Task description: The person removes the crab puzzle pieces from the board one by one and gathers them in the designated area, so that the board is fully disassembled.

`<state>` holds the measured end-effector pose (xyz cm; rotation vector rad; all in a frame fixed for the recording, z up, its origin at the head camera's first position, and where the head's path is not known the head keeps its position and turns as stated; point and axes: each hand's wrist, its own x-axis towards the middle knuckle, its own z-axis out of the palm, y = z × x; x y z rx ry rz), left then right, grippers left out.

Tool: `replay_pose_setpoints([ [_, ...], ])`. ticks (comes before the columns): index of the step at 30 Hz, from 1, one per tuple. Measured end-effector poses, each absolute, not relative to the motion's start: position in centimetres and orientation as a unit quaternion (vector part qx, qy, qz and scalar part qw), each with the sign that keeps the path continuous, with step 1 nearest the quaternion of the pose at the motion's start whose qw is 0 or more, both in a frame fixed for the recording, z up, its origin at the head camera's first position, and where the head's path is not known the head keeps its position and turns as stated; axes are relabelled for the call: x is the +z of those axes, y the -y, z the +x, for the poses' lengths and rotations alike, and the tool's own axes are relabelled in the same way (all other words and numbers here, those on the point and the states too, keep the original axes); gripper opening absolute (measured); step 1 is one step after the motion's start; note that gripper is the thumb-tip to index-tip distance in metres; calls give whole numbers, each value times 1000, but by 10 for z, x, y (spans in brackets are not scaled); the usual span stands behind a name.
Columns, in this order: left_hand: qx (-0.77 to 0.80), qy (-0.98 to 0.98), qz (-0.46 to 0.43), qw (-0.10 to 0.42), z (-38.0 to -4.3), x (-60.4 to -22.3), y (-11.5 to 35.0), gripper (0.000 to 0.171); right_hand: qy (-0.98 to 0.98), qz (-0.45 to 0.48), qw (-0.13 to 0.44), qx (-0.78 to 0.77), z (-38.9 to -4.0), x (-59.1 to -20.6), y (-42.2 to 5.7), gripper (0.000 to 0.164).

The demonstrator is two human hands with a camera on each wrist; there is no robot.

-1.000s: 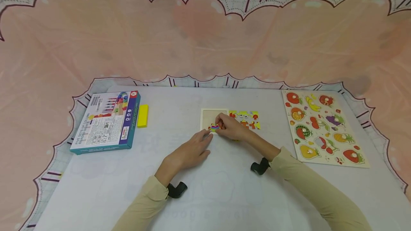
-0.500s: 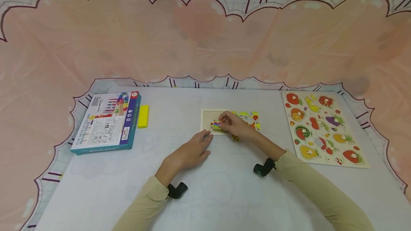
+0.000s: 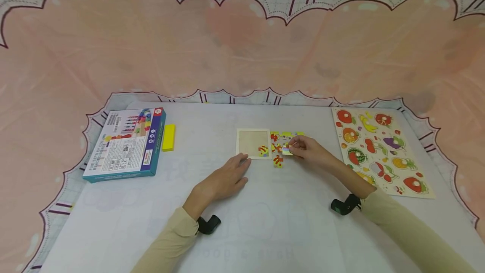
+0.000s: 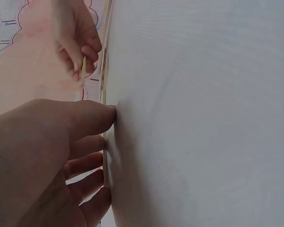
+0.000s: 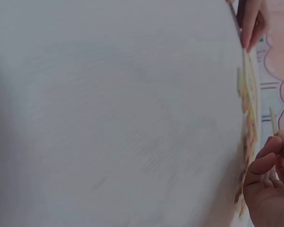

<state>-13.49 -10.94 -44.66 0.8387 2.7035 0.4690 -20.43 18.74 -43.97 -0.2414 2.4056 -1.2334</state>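
Observation:
A square wooden puzzle tray (image 3: 253, 130) lies mid-table. One red and yellow puzzle piece (image 3: 263, 151) sits inside its lower right corner. My left hand (image 3: 219, 178) rests with its fingertips at the tray's lower left edge, fingers fairly straight. To the right of the tray, my right hand (image 3: 314, 153) pinches a rainbow-striped puzzle piece (image 3: 286, 150) between thumb and fingers, above several loose pieces (image 3: 274, 137). Another loose piece (image 3: 278, 161) lies nearest the front. In the right wrist view the pinched piece (image 5: 273, 122) appears edge-on, off the table. My right hand partly hides the loose pieces.
On the left lies a boxed toy set (image 3: 125, 144), with a yellow block (image 3: 168, 137) beside it. A fruit picture board (image 3: 382, 151) lies at the right, partly behind my right forearm. White cloth (image 3: 242, 231) covers the table.
My right hand has lifted the rainbow-striped piece from the tray and carried it right, over the loose pieces. The tray's lower right piece is now uncovered. The left hand has stayed still.

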Motion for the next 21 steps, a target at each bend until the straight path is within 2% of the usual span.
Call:
replay_pose_setpoints([
  [7,165,-932,293,134,-136,-445,109,58,-872,-128,222,-416,-193,-449,-207,28],
  [21,173,-931,291,136,-135,-445,109,57,-878,-152,207,-403,-187,-448,-203,23],
])
